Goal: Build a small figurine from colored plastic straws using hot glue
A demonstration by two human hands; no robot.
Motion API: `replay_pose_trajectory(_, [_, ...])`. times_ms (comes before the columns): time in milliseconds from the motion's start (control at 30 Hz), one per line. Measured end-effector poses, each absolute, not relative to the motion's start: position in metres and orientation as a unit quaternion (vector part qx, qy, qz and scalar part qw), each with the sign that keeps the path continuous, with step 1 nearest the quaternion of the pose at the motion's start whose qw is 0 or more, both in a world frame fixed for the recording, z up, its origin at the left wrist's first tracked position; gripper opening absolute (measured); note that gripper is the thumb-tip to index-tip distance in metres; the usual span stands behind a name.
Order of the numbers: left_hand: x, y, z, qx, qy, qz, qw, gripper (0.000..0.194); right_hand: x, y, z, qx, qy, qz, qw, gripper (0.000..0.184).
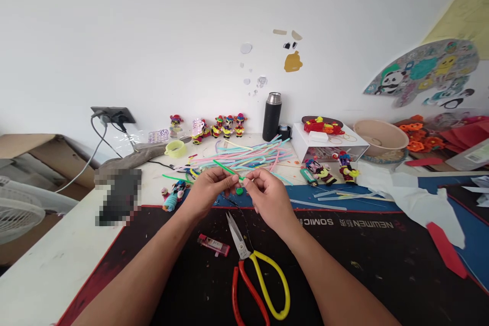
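Observation:
A green pipe cleaner (pixel 225 168) is pinched between the fingertips of my left hand (pixel 212 188) and my right hand (pixel 269 196), which almost touch. One end of it sticks up past the left fingers. Just beneath the fingertips shows a small green coil (pixel 239 191); whether it joins the strand is hard to see. Scissors (pixel 242 252) with one red and one yellow handle lie below the hands, blades slightly apart. To their left rests a red lighter (pixel 213 244). A small pipe-cleaner doll (pixel 174 196) in blue lies left of my left hand.
Behind the hands spreads a heap of pastel strips (pixel 248 155). Several finished dolls (pixel 229 126) line the wall beside a black thermos (pixel 272 117). A white box (pixel 330 142) and a pink basin (pixel 380 135) stand right. The dark mat (pixel 344 265) covers the front.

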State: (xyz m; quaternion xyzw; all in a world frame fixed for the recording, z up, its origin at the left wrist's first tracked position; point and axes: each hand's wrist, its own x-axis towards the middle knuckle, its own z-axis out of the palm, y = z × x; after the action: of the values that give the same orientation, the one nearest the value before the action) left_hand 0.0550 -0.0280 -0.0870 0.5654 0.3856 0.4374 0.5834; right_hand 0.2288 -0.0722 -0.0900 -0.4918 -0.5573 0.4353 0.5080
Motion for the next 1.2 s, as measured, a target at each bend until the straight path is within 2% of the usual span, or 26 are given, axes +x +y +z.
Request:
replay_pose_trajectory(267, [0.057,-0.031,-0.083,0.532,0.349,0.454,0.624,0.034,0.23,-0.073,-0.086,-0.488,-0.543,0.441,0.522,0.017])
replay_pose_trajectory(800, [0.05,-0.028,-0.077,0.601,0.399,0.42,0.551,0.037,0.23,-0.075,-0.085,-0.51,-0.606,0.383,0.476,0.009])
replay_pose_trajectory(867, [0.051,-0.031,-0.075,0.633,0.403,0.422,0.508,0.034,0.23,-0.075,-0.085,-0.522,-0.635,0.349,0.449,0.007])
replay_pose_trajectory(1033, [0.052,-0.038,-0.071,0.78,0.385,0.386,0.308,0.018,0.228,-0.074,-0.091,-0.558,-0.701,0.254,0.365,0.009])
replay_pose_trajectory(1100, [0.051,-0.037,-0.072,0.777,0.388,0.379,0.318,0.018,0.227,-0.074,-0.093,-0.557,-0.697,0.26,0.37,0.008])
replay_pose_trajectory(1200, [0.051,-0.033,-0.075,0.71,0.403,0.397,0.419,0.025,0.227,-0.075,-0.093,-0.544,-0.67,0.297,0.408,0.007])
